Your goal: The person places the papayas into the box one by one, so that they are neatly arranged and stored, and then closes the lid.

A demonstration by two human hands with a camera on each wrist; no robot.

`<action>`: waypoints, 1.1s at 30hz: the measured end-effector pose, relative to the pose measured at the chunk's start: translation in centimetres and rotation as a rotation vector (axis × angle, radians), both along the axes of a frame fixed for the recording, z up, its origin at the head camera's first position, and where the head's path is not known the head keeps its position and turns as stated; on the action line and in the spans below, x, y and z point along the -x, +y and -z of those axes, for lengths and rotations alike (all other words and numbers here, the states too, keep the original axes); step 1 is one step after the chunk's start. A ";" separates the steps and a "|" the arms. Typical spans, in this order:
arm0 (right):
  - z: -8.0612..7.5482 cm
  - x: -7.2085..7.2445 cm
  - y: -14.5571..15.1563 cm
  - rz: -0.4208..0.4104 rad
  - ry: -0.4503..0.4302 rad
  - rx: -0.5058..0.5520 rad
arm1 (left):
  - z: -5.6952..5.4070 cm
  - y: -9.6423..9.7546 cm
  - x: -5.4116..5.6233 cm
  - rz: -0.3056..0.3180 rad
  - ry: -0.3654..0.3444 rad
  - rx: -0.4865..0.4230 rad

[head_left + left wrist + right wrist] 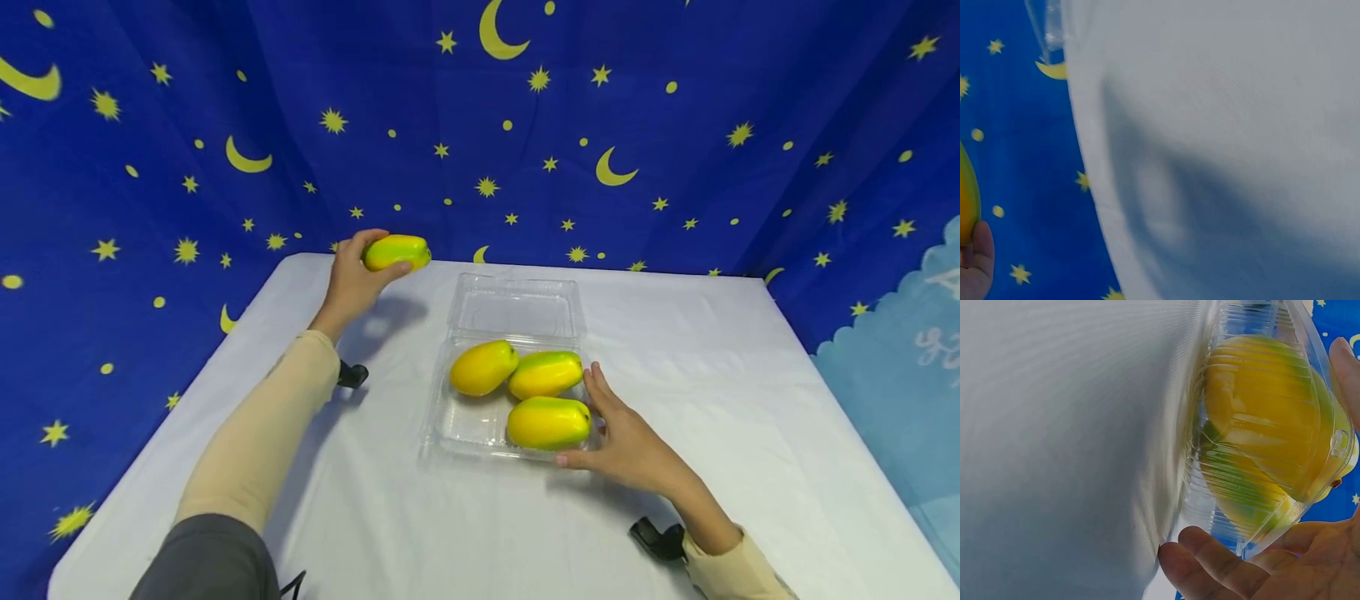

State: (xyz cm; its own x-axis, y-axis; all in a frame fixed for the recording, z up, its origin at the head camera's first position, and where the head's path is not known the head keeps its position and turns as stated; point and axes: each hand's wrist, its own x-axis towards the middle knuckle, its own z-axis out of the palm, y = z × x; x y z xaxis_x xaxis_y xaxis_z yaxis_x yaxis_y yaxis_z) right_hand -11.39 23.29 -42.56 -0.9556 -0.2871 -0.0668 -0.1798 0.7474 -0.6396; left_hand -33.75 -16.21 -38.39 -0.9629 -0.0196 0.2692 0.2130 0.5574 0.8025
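Note:
My left hand (358, 271) holds a yellow-green papaya (397, 252) between thumb and fingers, raised at the table's far left. In the left wrist view, part of that papaya (967, 200) and a fingertip show at the left edge. A clear plastic clamshell box (468, 429) lies with its lid (517, 304) folded back. Inside its base are three papayas: one at left (482, 368), one at upper right (546, 373) and one in front (549, 422). My right hand (630, 442) rests at the box's front right corner, thumb and fingers spread around it.
A white cloth covers the table (360, 517). Behind it hangs a blue curtain (420, 92) with yellow moons and stars. At far right is a light-blue panel (892, 358). Black wrist-camera mounts (658, 540) jut from both wrists.

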 end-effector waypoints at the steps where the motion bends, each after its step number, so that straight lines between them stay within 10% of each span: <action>1: 0.0 0.0 0.0 -0.001 0.001 -0.001 | -0.2 0.2 -0.3 0.000 0.015 -0.018; 18: 0.0 0.0 0.1 0.001 0.000 -0.009 | -3.0 4.3 -5.2 0.088 0.241 -0.284; 33: 0.1 0.1 -0.1 -0.019 0.025 -0.010 | -2.7 5.8 -9.8 0.112 0.200 -0.291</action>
